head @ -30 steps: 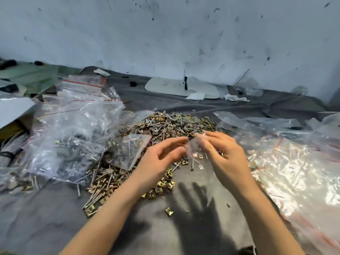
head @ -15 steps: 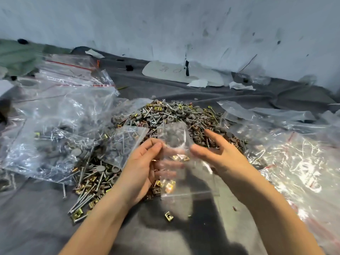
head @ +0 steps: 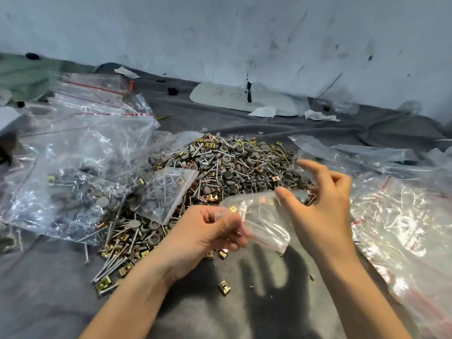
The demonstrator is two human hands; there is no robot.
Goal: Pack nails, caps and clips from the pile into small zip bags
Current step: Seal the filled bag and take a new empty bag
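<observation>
Left hand (head: 208, 231) pinches the small zip bag (head: 261, 216) by its mouth in front of the pile (head: 244, 167), right hand (head: 322, 211) spread-fingered beside it — opening step I'd guess, next it must grab the other lip.

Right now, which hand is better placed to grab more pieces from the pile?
Right. The right hand has open, spread fingers just over the near edge of the pile. The left hand pinches the small zip bag, so it is busy holding it.
</observation>
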